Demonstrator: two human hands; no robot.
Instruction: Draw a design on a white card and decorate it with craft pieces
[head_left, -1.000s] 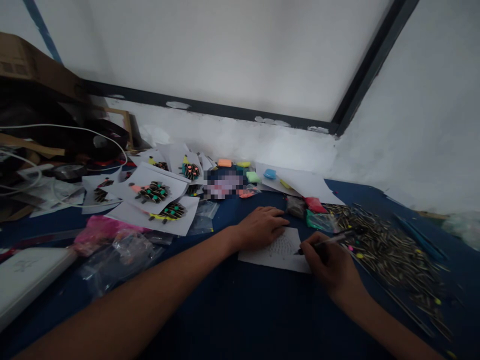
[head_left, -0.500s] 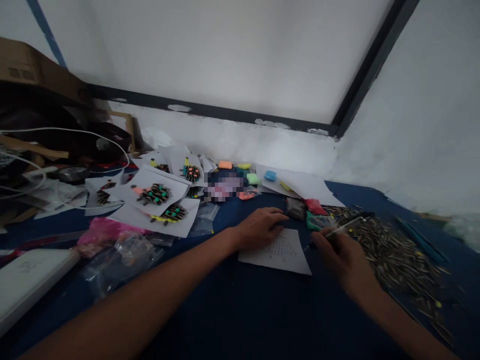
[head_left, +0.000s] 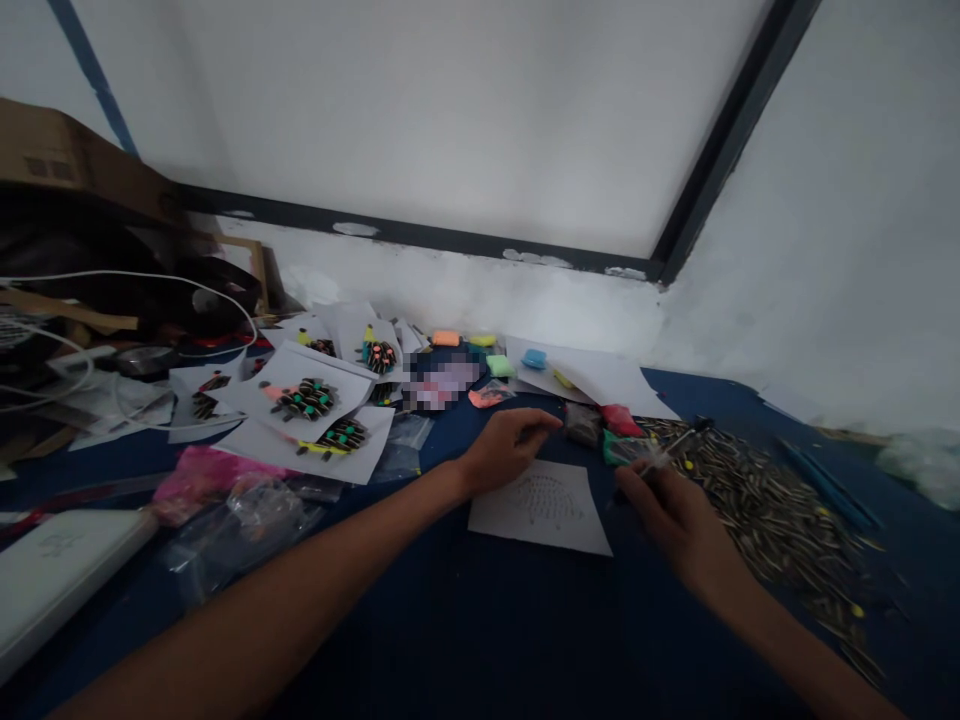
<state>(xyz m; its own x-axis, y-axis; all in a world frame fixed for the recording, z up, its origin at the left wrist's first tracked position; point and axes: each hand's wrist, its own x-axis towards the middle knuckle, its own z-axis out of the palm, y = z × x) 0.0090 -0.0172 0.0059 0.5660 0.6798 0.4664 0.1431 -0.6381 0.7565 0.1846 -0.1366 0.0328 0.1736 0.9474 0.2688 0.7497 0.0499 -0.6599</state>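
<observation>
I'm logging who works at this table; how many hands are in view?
2: the left hand at the upper-left edge of the drawn-on paper, and the right hand beyond the paper's right edge, holding a pen. I see no others.

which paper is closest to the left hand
The small sheet bearing a drawing, partly hidden by the left hand; other papers lie farther left or back.

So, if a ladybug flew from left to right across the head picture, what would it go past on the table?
White box → pink plastic → orange lump → paper with the drawing → right hand → long blue thing → crumpled pale plastic.
</observation>
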